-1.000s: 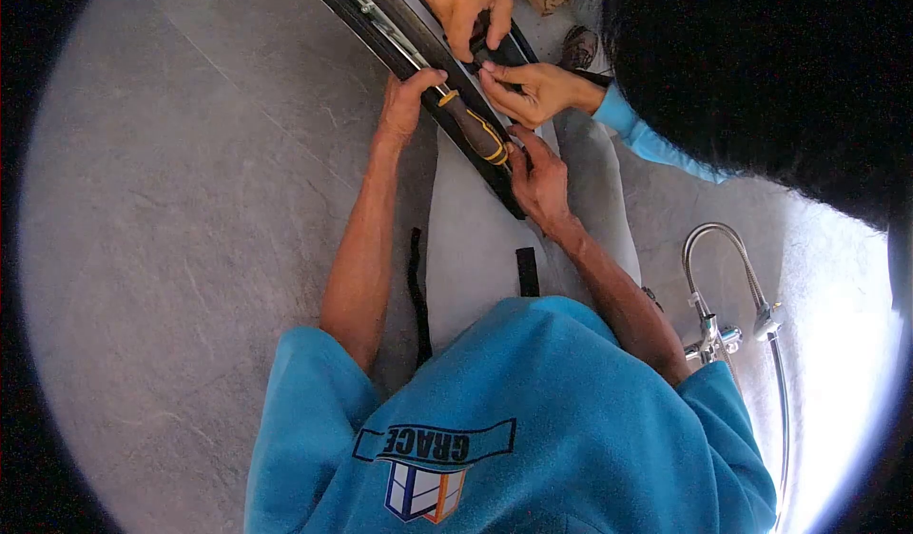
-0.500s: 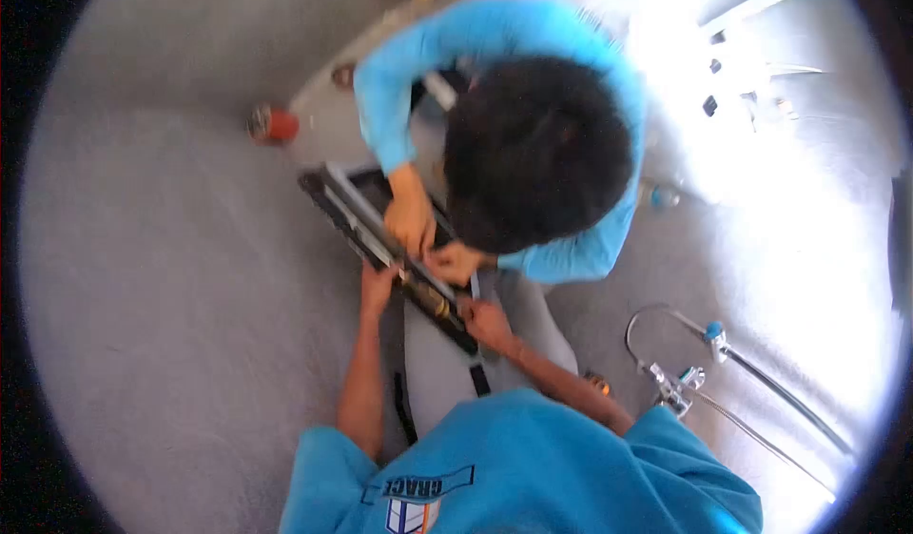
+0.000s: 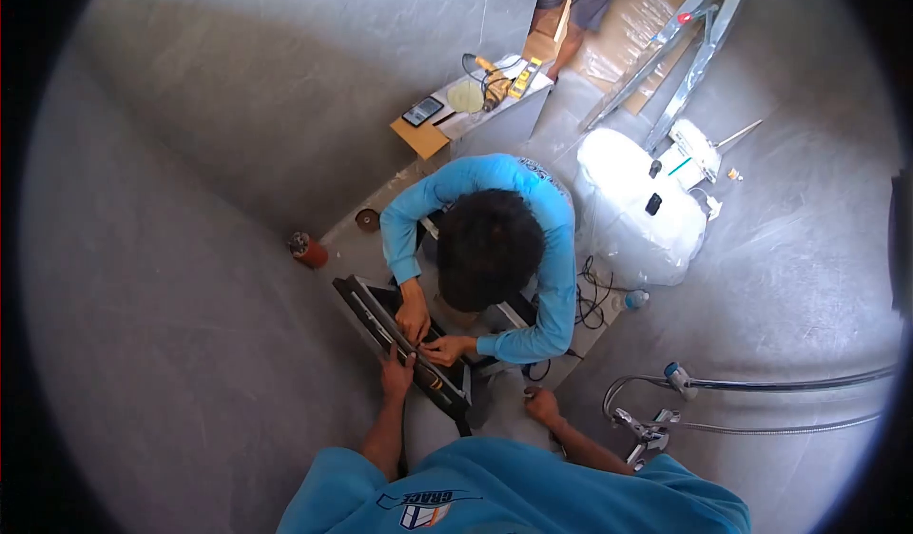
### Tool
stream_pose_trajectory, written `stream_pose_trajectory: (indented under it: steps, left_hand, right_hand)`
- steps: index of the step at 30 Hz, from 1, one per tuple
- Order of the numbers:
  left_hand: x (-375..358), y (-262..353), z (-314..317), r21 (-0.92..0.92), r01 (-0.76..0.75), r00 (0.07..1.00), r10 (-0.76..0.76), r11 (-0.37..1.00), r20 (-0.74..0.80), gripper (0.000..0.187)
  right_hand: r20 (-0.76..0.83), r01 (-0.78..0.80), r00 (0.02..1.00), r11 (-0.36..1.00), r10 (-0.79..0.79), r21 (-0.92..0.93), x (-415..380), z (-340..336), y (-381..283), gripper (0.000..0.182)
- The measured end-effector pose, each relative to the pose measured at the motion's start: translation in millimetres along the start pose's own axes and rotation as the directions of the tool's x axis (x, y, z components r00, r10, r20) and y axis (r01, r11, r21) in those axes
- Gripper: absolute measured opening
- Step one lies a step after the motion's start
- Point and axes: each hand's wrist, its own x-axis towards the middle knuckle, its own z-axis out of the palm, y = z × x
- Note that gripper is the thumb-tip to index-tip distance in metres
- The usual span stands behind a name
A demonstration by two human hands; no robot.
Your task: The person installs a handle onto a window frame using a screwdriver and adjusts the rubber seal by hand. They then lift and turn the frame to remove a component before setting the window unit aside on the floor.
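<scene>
The right hand (image 3: pixel 542 407) has left the black frame (image 3: pixel 446 397), half-curled at four o'clock, contents unclear; the left hand (image 3: pixel 397 376) grips its edge.

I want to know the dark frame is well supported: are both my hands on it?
No, your left hand is on the dark frame, but your right hand is apart from it.

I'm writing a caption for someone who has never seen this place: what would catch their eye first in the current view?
Probably the co-worker in the bright blue shirt, bent over a long black frame in the middle. Next, the large white plastic-wrapped bundle to the right, with the metal stepladder above it. The yellow drill and spirit level also stand out at top centre.
</scene>
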Motion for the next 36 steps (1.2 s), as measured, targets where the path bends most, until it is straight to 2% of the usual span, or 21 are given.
stream_pose_trajectory:
  steps: [3,4,6,7,9,12,14,16,17,18,20,23,25,26,27,28,30,32,33,35,36]
  left_hand:
    - [-17,17,-14,0.041,0.073,0.993,-0.076,0.997,0.092,0.077]
    - [-17,16,-12,0.035,0.068,0.994,-0.070,0.997,0.085,0.077]
    - [-21,6,-5,0.141,-0.018,0.986,-0.007,0.990,0.170,0.081]
    - [-26,5,-2,0.137,-0.023,0.986,0.000,0.990,0.166,0.081]
    - [-32,5,3,0.100,-0.027,0.958,-0.003,0.995,0.288,0.084]
    - [-42,0,20,0.033,-0.006,0.981,-0.001,0.999,0.193,0.088]
    - [-34,-8,26,-0.023,0.058,0.964,-0.050,0.998,0.260,0.091]
    - [-55,0,29,-0.058,0.008,0.984,0.003,0.998,0.180,0.091]
    - [-61,-2,35,-0.078,0.030,0.984,-0.016,0.997,0.175,0.091]
    - [-65,-4,38,-0.027,0.002,0.981,0.004,1.000,0.192,0.090]
    - [-65,-5,39,0.023,-0.029,0.984,0.024,0.999,0.178,0.089]
    - [-75,-1,40,0.140,-0.091,0.967,0.054,0.986,0.250,0.086]
    - [-74,1,32,0.094,-0.095,0.952,0.063,0.991,0.301,0.085]
    - [-80,0,29,0.046,-0.098,0.930,0.075,0.994,0.361,0.084]
    - [-80,1,26,0.051,-0.052,0.921,0.028,0.997,0.389,0.081]
    - [-72,-15,37,-0.024,-0.087,0.909,0.089,0.996,0.406,0.082]
    - [-63,-27,49,-0.053,-0.099,0.895,0.112,0.994,0.432,0.086]
    - [-71,-12,37,0.084,-0.151,0.903,0.103,0.985,0.417,0.088]
    - [-71,-14,40,0.086,-0.144,0.900,0.094,0.986,0.426,0.088]
    - [-66,-15,50,0.220,-0.169,0.881,0.047,0.961,0.471,0.090]
    - [-67,-15,51,0.221,-0.164,0.875,0.038,0.961,0.482,0.090]
  right_hand:
    - [-0.012,0.091,0.996,0.995,-0.091,-0.038,-3,6,0,0.033]
    - [-0.020,0.098,0.995,0.994,-0.099,-0.041,-2,5,-5,0.033]
    - [0.005,-0.024,1.000,0.999,0.024,-0.028,-5,5,-10,0.031]
    - [-0.003,-0.021,1.000,0.999,0.020,-0.029,-5,7,-5,0.031]
    - [-0.035,0.078,0.996,0.997,-0.077,0.018,-1,8,1,0.029]
    - [-0.104,0.177,0.978,0.983,-0.181,-0.046,4,18,16,0.029]
    - [-0.093,0.191,0.977,0.981,-0.191,-0.012,9,22,22,0.029]
    - [-0.040,0.197,0.979,0.980,-0.198,-0.020,-2,13,31,0.029]
    - [-0.070,0.176,0.982,0.984,-0.174,0.017,-3,16,23,0.029]
    - [-0.100,0.161,0.983,0.985,-0.155,0.061,-4,15,15,0.030]
    - [-0.072,0.176,0.982,0.984,-0.173,0.037,-6,8,9,0.031]
    - [-0.001,0.117,0.993,0.992,-0.117,0.052,2,12,4,0.028]
    - [-0.106,0.228,0.967,0.972,-0.232,-0.050,14,31,28,0.026]
    - [0.038,0.600,0.766,0.692,-0.642,-0.401,41,54,69,0.025]
    - [-0.180,0.418,0.883,0.900,-0.434,-0.122,28,52,56,0.028]
    - [-0.198,0.389,0.897,0.918,-0.395,-0.070,22,44,40,0.029]
    - [-0.040,0.150,0.988,0.989,-0.149,0.014,18,34,34,0.031]
    - [-0.044,0.211,0.977,0.973,-0.207,0.097,5,16,19,0.033]
    - [-0.034,0.202,0.979,0.975,-0.199,0.097,-2,11,13,0.033]
    - [-0.024,0.073,0.997,0.985,-0.070,0.155,-8,2,5,0.035]
    - [-0.013,0.060,0.998,0.987,-0.059,0.152,-11,1,7,0.035]
